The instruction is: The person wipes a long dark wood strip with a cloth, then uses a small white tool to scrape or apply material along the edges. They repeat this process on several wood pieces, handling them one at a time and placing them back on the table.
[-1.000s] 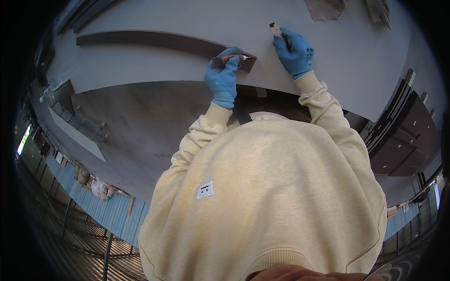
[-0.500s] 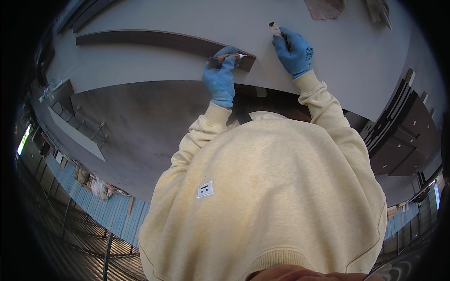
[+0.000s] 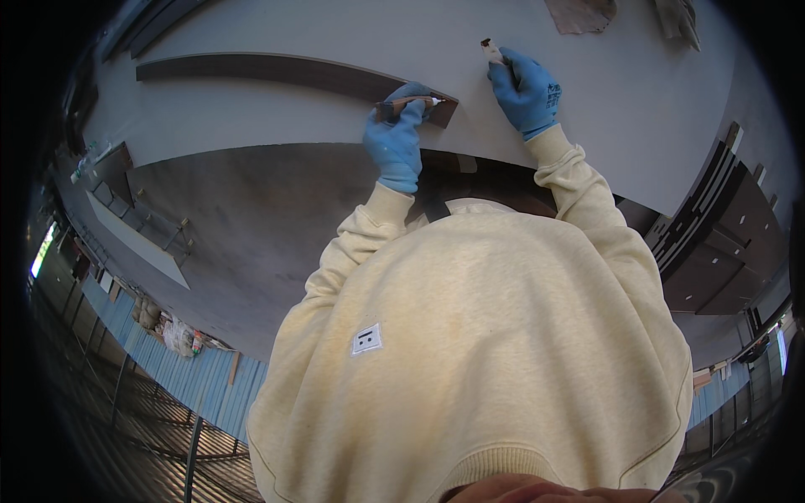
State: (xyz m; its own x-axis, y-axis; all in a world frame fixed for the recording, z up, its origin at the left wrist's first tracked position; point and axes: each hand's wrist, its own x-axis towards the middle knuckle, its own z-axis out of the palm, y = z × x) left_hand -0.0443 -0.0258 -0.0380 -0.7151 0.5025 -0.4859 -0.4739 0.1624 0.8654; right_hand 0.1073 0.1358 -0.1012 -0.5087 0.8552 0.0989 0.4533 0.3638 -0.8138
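My left hand (image 3: 392, 147), in a blue work glove, is closed around a brown marker-like pen (image 3: 412, 103) with a white tip section. The pen's point is at the right end of a long dark-brown board (image 3: 277, 69), and the hand lies over the board's near edge. To the right, my right hand (image 3: 528, 92), also gloved in blue, pinches a small white piece (image 3: 492, 53) with a dark-brown end. That piece stands apart from the board, above the pale grey table (image 3: 604, 109); its exact kind cannot be made out.
Crumpled brownish cloths (image 3: 583, 15) lie at the table's far right. More dark boards (image 3: 159, 25) rest at the far left. Stacked dark panels (image 3: 713, 239) stand on the right, and a metal-framed stand (image 3: 142, 226) is on the left.
My left hand and the pen have shifted slightly to the right, the tip further along the board's end. My right hand has hardly moved.
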